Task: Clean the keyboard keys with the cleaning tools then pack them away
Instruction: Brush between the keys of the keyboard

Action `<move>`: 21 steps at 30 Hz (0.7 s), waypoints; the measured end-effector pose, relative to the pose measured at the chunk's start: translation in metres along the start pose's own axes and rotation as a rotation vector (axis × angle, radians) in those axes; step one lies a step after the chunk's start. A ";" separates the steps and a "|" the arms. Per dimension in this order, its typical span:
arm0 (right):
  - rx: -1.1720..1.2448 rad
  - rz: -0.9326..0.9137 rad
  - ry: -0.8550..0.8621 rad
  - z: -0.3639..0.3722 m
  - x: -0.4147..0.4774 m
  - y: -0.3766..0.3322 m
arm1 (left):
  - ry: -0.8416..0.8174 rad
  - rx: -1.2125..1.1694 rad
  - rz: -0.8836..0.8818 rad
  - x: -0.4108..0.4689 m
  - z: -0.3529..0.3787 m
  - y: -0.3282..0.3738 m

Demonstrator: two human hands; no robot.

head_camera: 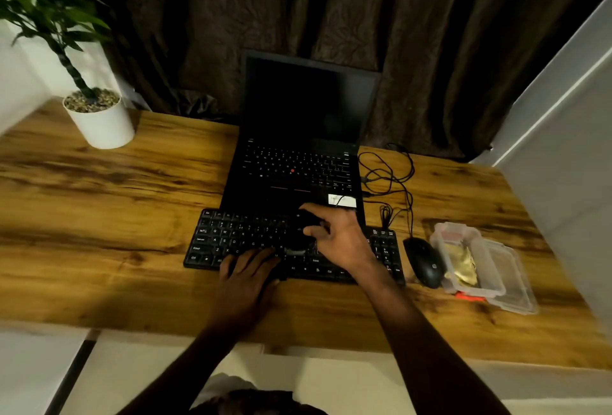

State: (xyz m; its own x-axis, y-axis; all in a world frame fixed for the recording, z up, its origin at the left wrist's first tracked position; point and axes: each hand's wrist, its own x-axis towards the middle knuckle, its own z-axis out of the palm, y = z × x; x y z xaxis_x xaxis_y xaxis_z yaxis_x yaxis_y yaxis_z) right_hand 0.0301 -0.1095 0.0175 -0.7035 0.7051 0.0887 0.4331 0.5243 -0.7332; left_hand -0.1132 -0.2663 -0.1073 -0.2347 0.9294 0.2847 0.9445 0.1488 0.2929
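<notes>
The fingers of your right hand [337, 239] are curled round a dark rounded tool [303, 227], and the thumb is stretched along its far side. The tool sits on the right half of the keyboard [231, 239]; it is too dark to tell which kind of tool it is. Your left hand [246, 274] lies flat on the front rows of the keyboard with straight fingers, holding nothing. Its fingertips are just beside the near end of the tool, where a small grey ring [294, 251] shows.

Just right of the keyboard lies a mouse [425, 262], and beyond it a clear plastic box [490, 269] with something yellowish inside. Behind the keyboard, at its far edge, stands an open laptop [298, 156] with a dark screen. Well to the left and behind the keyboard stands a white plant pot [102, 123]. All of this is on a wooden table [99, 199].
</notes>
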 end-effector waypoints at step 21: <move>1.308 0.392 0.341 -0.003 -0.065 0.018 | 0.125 -1.054 -0.354 0.036 -0.047 0.085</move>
State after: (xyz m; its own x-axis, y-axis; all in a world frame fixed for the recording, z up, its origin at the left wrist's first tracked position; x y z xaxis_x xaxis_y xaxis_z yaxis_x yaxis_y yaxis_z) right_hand 0.0853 -0.1442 0.0008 -0.4102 0.8781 -0.2463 -0.3959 -0.4147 -0.8193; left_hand -0.0524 -0.2358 -0.0297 -0.5294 0.8419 0.1040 0.1662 -0.0173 0.9859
